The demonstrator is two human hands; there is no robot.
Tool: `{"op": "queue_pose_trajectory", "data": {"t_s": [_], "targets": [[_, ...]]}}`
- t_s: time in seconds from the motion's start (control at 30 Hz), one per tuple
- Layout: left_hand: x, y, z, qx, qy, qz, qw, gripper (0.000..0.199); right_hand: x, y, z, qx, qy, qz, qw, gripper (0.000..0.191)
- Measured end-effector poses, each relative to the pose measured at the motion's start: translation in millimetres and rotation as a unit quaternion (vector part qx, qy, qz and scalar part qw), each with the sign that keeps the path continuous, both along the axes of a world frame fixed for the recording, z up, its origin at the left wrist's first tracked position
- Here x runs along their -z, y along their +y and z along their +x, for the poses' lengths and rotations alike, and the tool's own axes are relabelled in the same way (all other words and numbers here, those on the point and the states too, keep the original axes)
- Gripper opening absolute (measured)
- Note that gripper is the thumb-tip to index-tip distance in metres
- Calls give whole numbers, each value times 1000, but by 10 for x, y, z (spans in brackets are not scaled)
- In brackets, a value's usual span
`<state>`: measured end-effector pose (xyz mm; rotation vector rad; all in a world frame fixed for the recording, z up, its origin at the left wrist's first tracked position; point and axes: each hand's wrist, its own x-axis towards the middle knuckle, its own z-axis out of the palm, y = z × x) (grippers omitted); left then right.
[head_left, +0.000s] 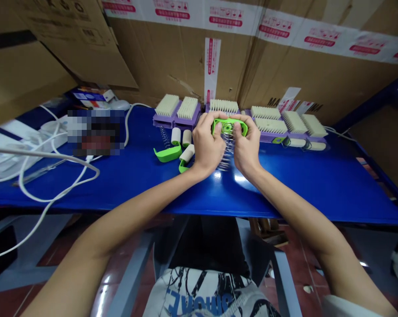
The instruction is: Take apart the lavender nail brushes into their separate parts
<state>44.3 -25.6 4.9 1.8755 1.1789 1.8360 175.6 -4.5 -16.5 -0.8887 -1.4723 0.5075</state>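
Observation:
A bright green plastic part (230,122) is gripped from both ends, over the blue table. My left hand (208,143) curls its fingers around the left end, thumb on the near face. The right end is in my right hand (247,143), its thumb also pressed on the near face. Below the part, between my hands, hangs a metal coil spring (226,160), slightly blurred. Left of my left hand lie a curved green piece (168,154), another green piece (183,167), several cream cylinders (175,135) and a loose spring (165,137).
Purple blocks with cream bristles (167,105) line the back, with more bristle blocks (294,122) at right beside two cream cylinders (297,142). White cables (67,193) loop across the left side of the blue table (318,189). A cardboard wall (172,57) stands behind.

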Motion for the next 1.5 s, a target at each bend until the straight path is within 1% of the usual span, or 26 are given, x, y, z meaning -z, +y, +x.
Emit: {"op": "queue_pose_trajectory", "data": {"t_s": [0.1,0.23,0.33,0.47,0.57,0.67,0.77,0.87,1.0,1.13,1.27,1.5], "targets": [[-1,-4,-2,-12,7,3,1000,17,-49,-25,-12,13,43,19,999,52],[-5,22,-34,8,-5,7,1000,18,-130,-145,-52,34,-5,15,999,46],[0,22,-67,13,-22,-2,1000,20,-158,-233,-83,8,-2,12,1000,44],[3,-5,-106,0,-31,-7,999,22,-150,-235,-83,-28,-15,5,999,51],[-3,-16,-149,2,-16,-7,1000,24,-146,-208,-49,-41,-21,-7,999,58],[2,-16,-203,29,4,1,1000,26,-152,-226,-8,-39,-24,-7,999,59],[29,0,-242,57,15,16,998,37,-164,-279,29,-34,-39,2,999,55],[79,37,-258,86,11,21,996,48,-183,-318,72,-33,-49,7,998,51],[172,97,-278,140,-2,28,990,52,-212,-309,145,-29,-52,18,998,47],[229,119,-290,177,-11,26,984,58,-206,-267,198,-60,-38,24,997,44],[200,100,-279,181,-29,30,983,57,-179,-240,211,-71,-35,38,996,43],[114,78,-274,199,-47,42,978,51,-154,-248,212,-46,-57,103,992,38]]}}
